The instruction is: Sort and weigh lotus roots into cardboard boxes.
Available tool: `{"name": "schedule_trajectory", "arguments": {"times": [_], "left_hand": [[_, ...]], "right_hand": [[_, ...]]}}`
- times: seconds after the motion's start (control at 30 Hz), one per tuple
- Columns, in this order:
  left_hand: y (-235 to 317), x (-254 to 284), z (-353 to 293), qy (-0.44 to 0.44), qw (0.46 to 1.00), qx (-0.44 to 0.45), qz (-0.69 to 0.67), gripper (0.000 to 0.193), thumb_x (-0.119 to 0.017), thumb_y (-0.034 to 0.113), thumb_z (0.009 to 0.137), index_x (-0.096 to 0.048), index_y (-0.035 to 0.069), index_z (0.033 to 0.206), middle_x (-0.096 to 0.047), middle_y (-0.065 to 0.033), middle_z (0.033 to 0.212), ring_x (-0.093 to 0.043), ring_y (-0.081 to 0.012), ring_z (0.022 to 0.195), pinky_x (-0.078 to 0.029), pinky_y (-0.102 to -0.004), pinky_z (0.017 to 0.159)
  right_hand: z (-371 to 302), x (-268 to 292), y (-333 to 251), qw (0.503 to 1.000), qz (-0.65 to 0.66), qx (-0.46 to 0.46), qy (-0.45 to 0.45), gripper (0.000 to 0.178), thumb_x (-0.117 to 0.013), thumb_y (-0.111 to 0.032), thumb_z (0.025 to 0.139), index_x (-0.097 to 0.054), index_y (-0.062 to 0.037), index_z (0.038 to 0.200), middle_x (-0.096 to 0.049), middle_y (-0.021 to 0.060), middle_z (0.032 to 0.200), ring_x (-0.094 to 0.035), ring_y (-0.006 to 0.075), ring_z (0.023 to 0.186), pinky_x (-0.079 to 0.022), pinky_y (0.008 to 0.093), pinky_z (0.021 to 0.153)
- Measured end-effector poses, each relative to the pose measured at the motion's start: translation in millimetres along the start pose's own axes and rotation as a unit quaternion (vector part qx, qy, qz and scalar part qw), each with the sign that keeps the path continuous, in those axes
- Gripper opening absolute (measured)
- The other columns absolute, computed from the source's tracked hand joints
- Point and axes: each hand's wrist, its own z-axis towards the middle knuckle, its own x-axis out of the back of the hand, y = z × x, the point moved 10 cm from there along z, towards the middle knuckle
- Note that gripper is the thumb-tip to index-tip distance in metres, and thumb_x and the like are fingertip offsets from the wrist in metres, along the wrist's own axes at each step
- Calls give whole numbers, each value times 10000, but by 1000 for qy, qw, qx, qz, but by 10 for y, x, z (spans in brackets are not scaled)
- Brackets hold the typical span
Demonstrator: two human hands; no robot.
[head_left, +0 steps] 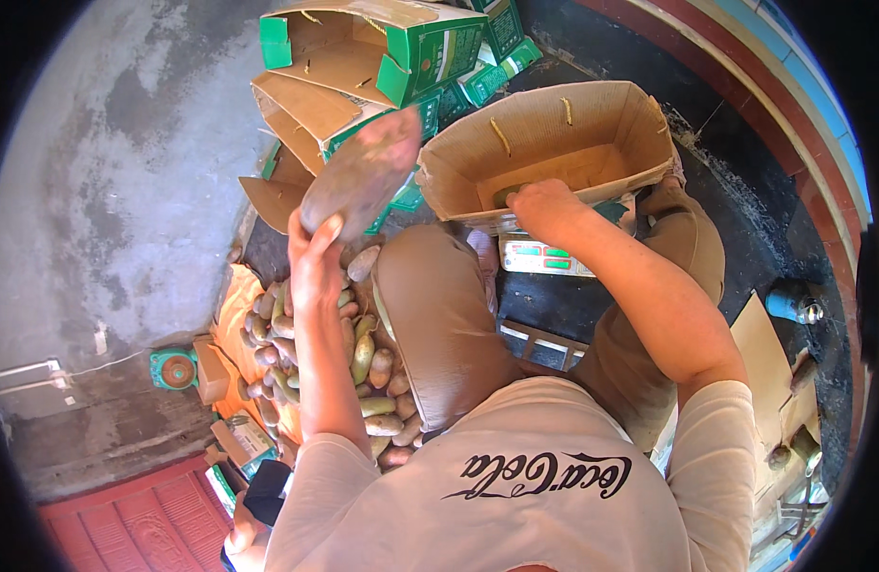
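Note:
My left hand [317,257] is raised beside the boxes, its fingers closed around the lower end of a large, long root vegetable [358,176], brownish with a pinkish far end. My right hand [551,212] reaches over the near rim of an open cardboard box [449,172], its fingers closed on a dark green root vegetable [505,195] that shows only in part. Beneath the box's near side is a scale [544,257] with green display windows. Below my left hand, beside my leg, lies a pile of green and reddish-brown root vegetables [363,357].
Green and brown cardboard boxes [434,57] are stacked at the far left of the open box. A green round device [173,369] stands by the grey wall [106,191]. At right are a blue container [792,303] and flat cardboard [758,353]. Another person's hand [241,529] shows at lower left.

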Motion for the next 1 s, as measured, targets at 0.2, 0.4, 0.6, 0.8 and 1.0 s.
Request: {"name": "schedule_trajectory", "arguments": {"times": [0.2,0.4,0.6,0.8,1.0], "left_hand": [[-394,-1189,489,-114,984,87,106,682,-784,138,619,-415,-9,1173,-547,-118,1033,-535,-211,943,-433,-342,832],[-1019,-2245,573,-243,932,77,259,730,-841,182,513,-470,-20,1108,-566,-117,944,-550,-204,894,-450,-323,790],[-1572,-2598,574,-258,902,93,332,622,-803,170,595,-501,-40,1096,-570,-140,1002,-559,-217,896,-464,-315,795],[-1069,-2749,428,-340,905,63,250,416,-683,224,769,-572,10,1107,-600,-125,1080,-560,-183,975,-428,-293,869],[36,-1728,298,-247,958,-56,133,332,-612,203,840,-563,1,1099,-616,-119,1065,-578,-174,977,-438,-295,865]], "right_hand": [[-8,-22,45,1000,9,8,19,173,-508,-107,786,-636,-39,880,-649,139,896,-628,286,879,-500,387,708],[-47,-50,40,999,13,24,26,159,-505,-102,768,-616,-34,859,-639,161,816,-626,307,836,-497,409,687],[-33,-29,53,996,15,34,86,143,-503,-80,748,-613,-34,827,-635,162,809,-624,310,800,-499,416,679],[-86,-134,220,999,0,23,28,155,-491,-79,762,-627,-35,823,-640,157,840,-628,302,816,-499,410,700],[3,-103,169,999,-36,17,23,176,-473,-94,785,-633,-41,836,-644,152,845,-629,311,827,-499,406,712]]}}
